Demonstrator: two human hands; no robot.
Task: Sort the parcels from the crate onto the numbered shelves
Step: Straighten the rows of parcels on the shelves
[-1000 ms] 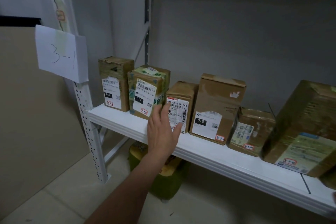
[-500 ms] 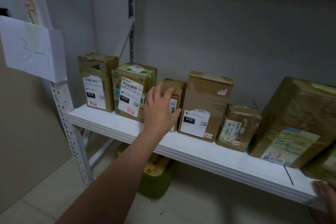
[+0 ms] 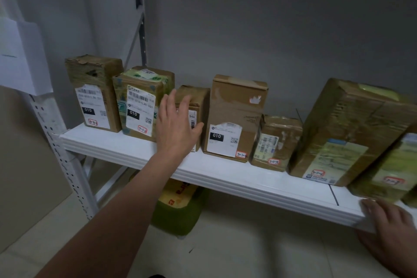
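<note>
Left grip point(image 3: 174, 128) flat against third parcel point(image 3: 199, 97)

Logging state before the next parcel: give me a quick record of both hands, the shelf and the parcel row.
left hand: open, fingers straight, in front of the third parcel from the left; contact unclear
right hand: fingers resting on the shelf front edge, holding nothing
row: at least seven parcels standing; rightmost parcel cut by the frame
readable tag: 3-1-2 on the second parcel
under shelf: green and yellow object on the floor
</note>
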